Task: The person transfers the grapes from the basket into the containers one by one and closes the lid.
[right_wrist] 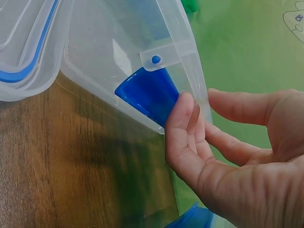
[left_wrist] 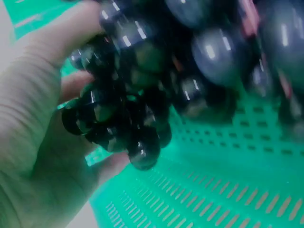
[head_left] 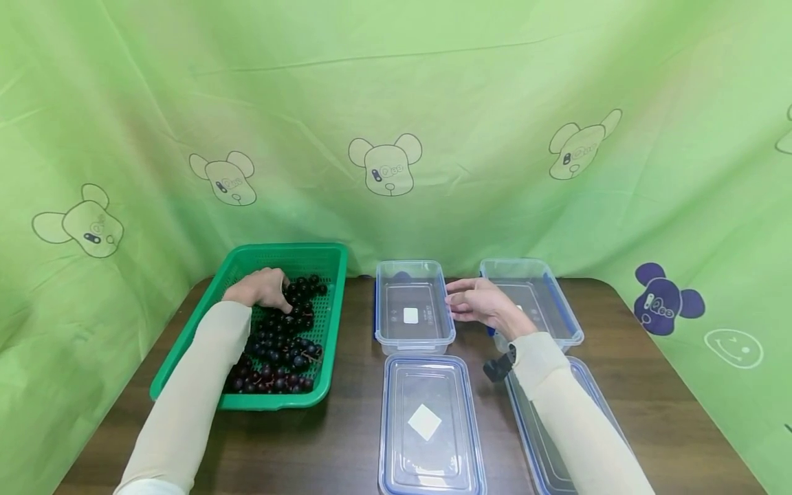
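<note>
My left hand [head_left: 262, 287] is down inside the green basket [head_left: 339, 330], gripping a bunch of dark grapes [head_left: 301, 292]. In the left wrist view, its thumb and fingers curl round the grape bunch [left_wrist: 111, 114], whose fruit hides some fingertips. More dark grapes [head_left: 272, 344] lie below it in the basket. My right hand [head_left: 479, 302] is at the right side of a clear plastic container [head_left: 414, 337]. Seen from the right wrist, the fingers [right_wrist: 183, 114] touch the container wall beside a blue latch [right_wrist: 149, 92] that hangs down; they grip nothing.
A second clear container [head_left: 526, 275] stands at the back right. Two clear lids with blue seals lie in front: one lid [head_left: 427, 454] with a white label, the other lid [head_left: 538, 433] partly under my right forearm. A green patterned curtain [head_left: 383, 227] hangs behind the wooden table [head_left: 278, 447].
</note>
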Tool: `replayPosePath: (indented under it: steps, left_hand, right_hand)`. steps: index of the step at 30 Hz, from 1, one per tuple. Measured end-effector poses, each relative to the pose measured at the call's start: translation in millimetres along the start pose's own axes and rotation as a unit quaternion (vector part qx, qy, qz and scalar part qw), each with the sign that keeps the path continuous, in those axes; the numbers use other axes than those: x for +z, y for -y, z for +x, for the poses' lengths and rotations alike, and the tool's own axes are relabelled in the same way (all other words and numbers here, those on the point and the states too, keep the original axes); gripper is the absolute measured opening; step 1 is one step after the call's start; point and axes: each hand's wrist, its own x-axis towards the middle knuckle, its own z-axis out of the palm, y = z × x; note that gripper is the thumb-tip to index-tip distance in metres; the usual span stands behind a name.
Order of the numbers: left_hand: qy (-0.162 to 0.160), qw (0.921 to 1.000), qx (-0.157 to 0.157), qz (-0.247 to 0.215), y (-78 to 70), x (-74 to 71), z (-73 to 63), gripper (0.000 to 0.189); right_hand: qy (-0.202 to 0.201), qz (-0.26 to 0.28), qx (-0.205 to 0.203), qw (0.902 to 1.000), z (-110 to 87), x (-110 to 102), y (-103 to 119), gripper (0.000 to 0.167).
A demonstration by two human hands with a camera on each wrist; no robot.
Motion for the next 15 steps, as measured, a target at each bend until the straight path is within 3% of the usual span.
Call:
replayPosePath:
  steps: [8, 15]
  left_hand:
    - [-0.005, 0.9998, 0.011, -0.017, 4.1, 2.0, 0.0, 0.068]
    - [-0.030, 0.9982, 0.012, -0.051, 12.9, 1.2, -3.8, 0.072]
  right_hand:
    - [0.002, -0.004, -0.006, 1.0000, -1.3, 0, 2, 0.055]
    - [-0.001, -0.004, -0.003, 1.0000, -3.4, 1, 5, 0.052]
